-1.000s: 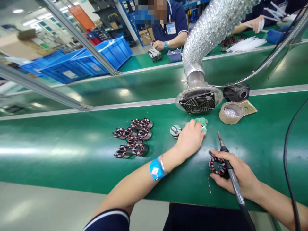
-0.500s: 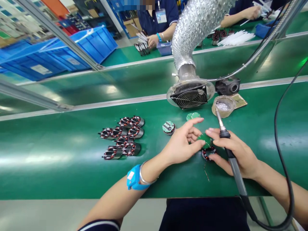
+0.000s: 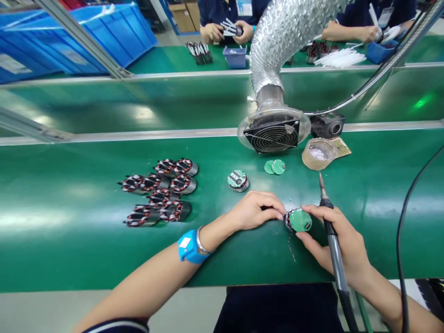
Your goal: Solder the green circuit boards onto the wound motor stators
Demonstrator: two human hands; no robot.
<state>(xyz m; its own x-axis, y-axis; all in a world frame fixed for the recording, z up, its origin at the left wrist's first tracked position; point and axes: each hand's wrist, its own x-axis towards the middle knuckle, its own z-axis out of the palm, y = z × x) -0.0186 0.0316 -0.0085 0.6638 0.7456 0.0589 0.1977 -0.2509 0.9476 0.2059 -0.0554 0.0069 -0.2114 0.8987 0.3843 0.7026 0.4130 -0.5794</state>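
A round green circuit board [image 3: 300, 220] lies on top of a wound motor stator [image 3: 288, 221], covering most of it. At the stator's left edge, the thumb and forefinger of my left hand [image 3: 258, 210] are pinched together; what is between them is too small to make out. My right hand [image 3: 342, 240] is closed around a soldering iron [image 3: 333, 240], its tip pointing up and away. The thumb and forefinger of that hand also touch the board's right side. A thin loose wire [image 3: 292, 249] is on the bench just below the stator.
Several wound stators [image 3: 163, 194] stand grouped at left. Nearer is a stator topped with a board [image 3: 238, 180]. Two loose round boards [image 3: 278, 167] lie beneath a fume extractor [image 3: 274, 134]. A solder-tip cleaning pot [image 3: 314, 159] sits right of it. Co-workers' hands [image 3: 243, 32] work across the bench.
The circuit board has gone from being held tilted between both hands to lying on the stator. My left hand has drawn back to the stator's left edge. The view has shifted slightly.
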